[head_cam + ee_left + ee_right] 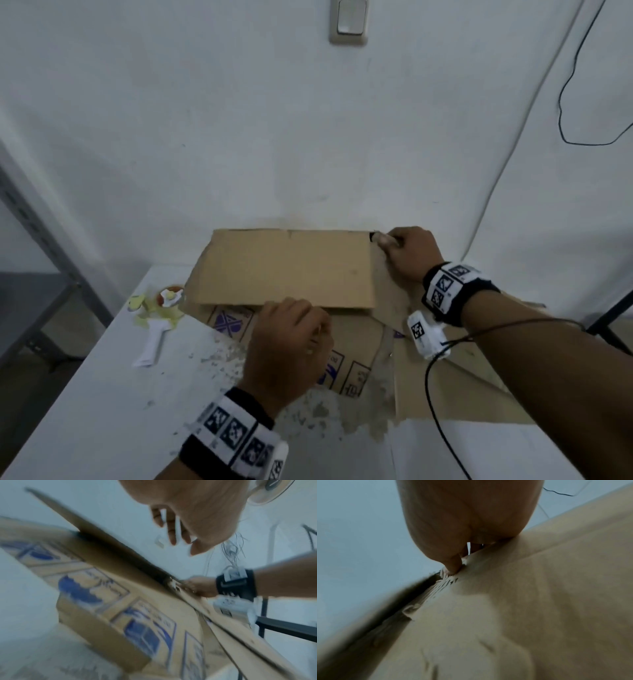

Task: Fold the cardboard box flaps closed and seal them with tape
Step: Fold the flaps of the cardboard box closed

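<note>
The worn, blue-printed box [346,346] is lying flattened. The right hand [407,251] is pinching its torn far corner; the left hand [291,346], apparently relaxed, is hovering near its flap [284,267].

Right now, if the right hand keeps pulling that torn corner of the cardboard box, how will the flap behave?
The cardboard box flap looks flat and stiff, so it should hinge rather than droop. Where the right hand pinches, the corner is frayed, so it may tear. The left hand hovers free.

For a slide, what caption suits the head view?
Two hands fold a cardboard box flap: right hand grips the far corner, left hand hovers near.
</note>
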